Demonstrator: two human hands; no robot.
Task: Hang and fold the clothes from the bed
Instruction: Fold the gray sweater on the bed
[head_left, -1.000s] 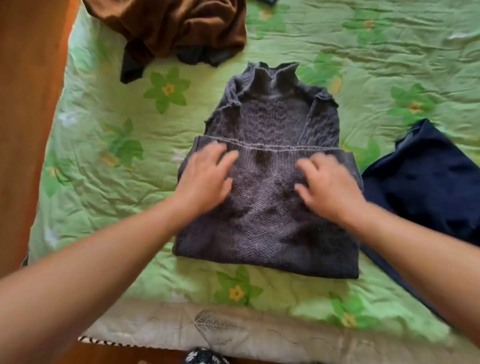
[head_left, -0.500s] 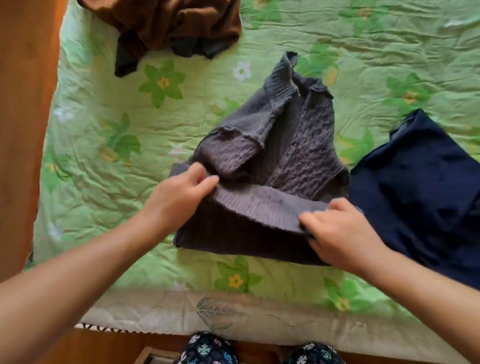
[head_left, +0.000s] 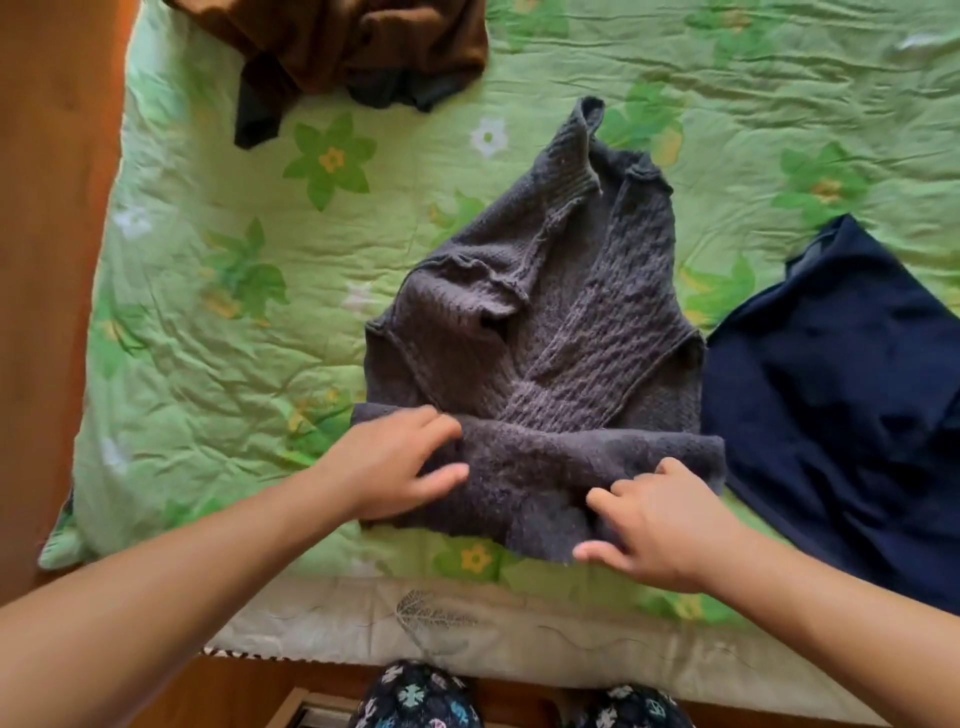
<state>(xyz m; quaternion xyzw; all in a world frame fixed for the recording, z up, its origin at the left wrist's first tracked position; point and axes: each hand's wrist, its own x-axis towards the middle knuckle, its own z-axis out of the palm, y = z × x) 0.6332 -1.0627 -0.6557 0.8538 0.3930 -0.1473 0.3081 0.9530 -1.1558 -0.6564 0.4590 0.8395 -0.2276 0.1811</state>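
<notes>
Laundry folding looks partway done. Nearest, the left hand (head_left: 395, 467) and the right hand (head_left: 660, 525) each pinch the lower fold of a grey knit sweater (head_left: 571, 322) with curled fingers. It lies mid-bed on the green floral bedspread (head_left: 208, 364), half folded. Beyond it, a navy garment (head_left: 857, 389) on the right and a heaped brown garment (head_left: 353, 47) seem untouched. Both are cut off by the frame, and no hanger is visible.
</notes>
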